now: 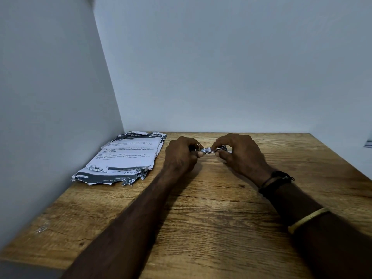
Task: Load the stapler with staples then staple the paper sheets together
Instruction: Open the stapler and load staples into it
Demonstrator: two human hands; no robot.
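Metal glints between the two hands: a small silver stapler (211, 151) is held just above the wooden tabletop (201, 218), with the left hand (182, 156) closed around one end and the right hand (239, 154) pinching the other end between thumb and fingertips. Both grips are narrow and tight on the stapler. Most of its body is hidden under the fingers, so I cannot tell whether the magazine is open or whether a strip of staples is already in it.

Judging from the pose, the step in hand is loading. To do it well, the left hand should act as the steady anchor, holding the stapler level, while the right does the fine work of drawing the pusher or tray clear. A staple strip should go in with its legs pointing down into the channel and lie flat before anything is closed; forcing it askew would likely jam the mechanism. Fingertips are best kept off the spring path, since it can snap back. Closing should end with a firm seat, not a slam.

Left of the stapler, well apart from it and against the wall (50, 97), lies the stack of printed paper sheets (124, 158), its edges torn and crumpled. These will probably need squaring up before they go under the stapler.
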